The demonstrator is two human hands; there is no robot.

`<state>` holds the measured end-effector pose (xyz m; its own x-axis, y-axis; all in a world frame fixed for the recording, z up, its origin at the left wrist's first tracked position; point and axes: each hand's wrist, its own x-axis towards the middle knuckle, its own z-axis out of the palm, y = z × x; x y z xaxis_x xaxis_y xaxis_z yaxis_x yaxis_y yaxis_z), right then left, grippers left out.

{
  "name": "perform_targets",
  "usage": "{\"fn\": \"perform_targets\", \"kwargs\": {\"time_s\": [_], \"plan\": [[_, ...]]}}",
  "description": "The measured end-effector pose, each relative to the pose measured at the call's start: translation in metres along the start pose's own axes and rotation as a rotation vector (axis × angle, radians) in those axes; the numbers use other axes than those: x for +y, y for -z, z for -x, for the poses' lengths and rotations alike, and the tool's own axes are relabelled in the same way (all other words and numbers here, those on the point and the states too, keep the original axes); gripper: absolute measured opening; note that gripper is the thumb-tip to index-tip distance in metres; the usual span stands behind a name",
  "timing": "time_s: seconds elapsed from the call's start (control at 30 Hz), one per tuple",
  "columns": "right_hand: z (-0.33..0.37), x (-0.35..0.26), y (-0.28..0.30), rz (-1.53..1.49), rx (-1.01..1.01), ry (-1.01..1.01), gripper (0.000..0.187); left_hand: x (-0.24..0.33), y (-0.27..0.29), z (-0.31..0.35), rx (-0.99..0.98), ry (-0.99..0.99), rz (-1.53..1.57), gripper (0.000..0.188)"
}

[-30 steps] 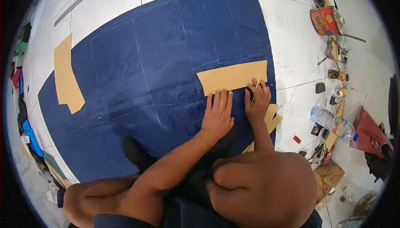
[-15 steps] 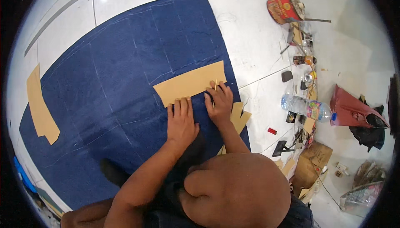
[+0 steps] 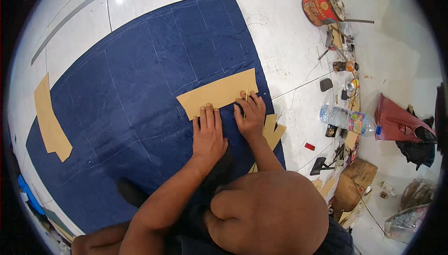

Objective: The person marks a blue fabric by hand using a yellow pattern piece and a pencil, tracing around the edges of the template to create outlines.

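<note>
Yellow stick (image 3: 246, 97), thin and straight, is held between the fingers of the right hand (image 3: 251, 118); its long axis points away from the person. Fingertips of the same hand rest on the right end of a tan card piece (image 3: 215, 92). The left hand (image 3: 208, 138) grips nothing: its fingers lie extended, tips on the card's near edge. Card position: flat on dark blue cloth (image 3: 126, 75), toward its right edge. The card's long axis slopes from near left to far right; its outline is a smooth, gently curved strip. Fine white lines mark the slightly rumpled cloth. A second card piece (image 3: 51, 122), notched at its near end, lies across the cloth's left edge. To the right are a clear plastic bottle (image 3: 337, 116) with a multicoloured label (image 3: 358, 123) and a red tin (image 3: 321, 9) with printed lettering.
</note>
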<state>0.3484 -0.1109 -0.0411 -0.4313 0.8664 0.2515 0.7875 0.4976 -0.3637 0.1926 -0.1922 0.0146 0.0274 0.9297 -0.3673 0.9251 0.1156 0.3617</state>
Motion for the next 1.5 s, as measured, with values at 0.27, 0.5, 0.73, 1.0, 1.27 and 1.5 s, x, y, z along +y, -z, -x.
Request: {"fn": "perform_targets", "kwargs": {"time_s": [0.27, 0.5, 0.73, 1.0, 1.27, 1.5], "plan": [[0.000, -0.002, -0.001, -0.012, 0.010, -0.003, 0.025, -0.001, 0.010, -0.007, -0.015, -0.011, -0.044, 0.099], [-0.002, -0.001, 0.002, -0.022, 0.001, -0.006, 0.026, 0.000, 0.018, -0.011, -0.083, -0.038, -0.056, 0.100], [-0.003, -0.003, 0.000, -0.031, 0.020, 0.003, 0.024, -0.003, 0.007, -0.012, -0.083, -0.017, -0.083, 0.098], [-0.003, -0.001, 0.000, -0.018, 0.008, 0.000, 0.023, 0.001, 0.010, -0.013, -0.099, -0.024, -0.137, 0.077], [-0.001, 0.001, 0.000, 0.010, -0.022, -0.002, 0.025, 0.001, 0.002, -0.012, -0.049, -0.031, -0.155, 0.086], [-0.001, 0.000, 0.000, 0.009, -0.027, -0.006, 0.025, -0.001, -0.001, -0.012, -0.054, -0.032, -0.190, 0.097]]}}
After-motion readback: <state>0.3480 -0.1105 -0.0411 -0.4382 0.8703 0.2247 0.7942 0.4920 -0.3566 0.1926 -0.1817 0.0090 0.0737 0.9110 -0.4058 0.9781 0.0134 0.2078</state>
